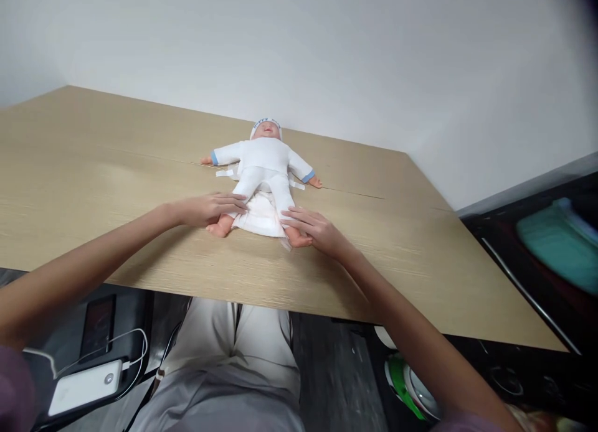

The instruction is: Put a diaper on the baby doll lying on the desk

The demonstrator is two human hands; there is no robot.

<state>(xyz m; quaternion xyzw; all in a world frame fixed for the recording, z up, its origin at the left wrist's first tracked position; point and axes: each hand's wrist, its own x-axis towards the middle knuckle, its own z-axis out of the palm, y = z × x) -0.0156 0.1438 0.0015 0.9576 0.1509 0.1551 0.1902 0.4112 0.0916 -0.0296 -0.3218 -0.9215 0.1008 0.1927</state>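
Observation:
A baby doll [266,155] in a white outfit with blue cuffs and a white cap lies on its back, arms spread and head away from me. Under its hips and between its legs lies an unfolded white diaper [260,220], with tabs showing at both sides of the waist. My left hand [212,208] rests on the lower part of one doll leg, fingers stretched out across it to the diaper's edge. On the other lower leg, my right hand [317,228] lies with its fingers extended. Both palms are hidden from view.
The wooden table [116,170] meets a pale wall behind the doll. Below at left, a white power bank [86,385] with a cable and a dark phone-like device [98,326] lie on a black seat. A blurred teal object [558,245] is at far right.

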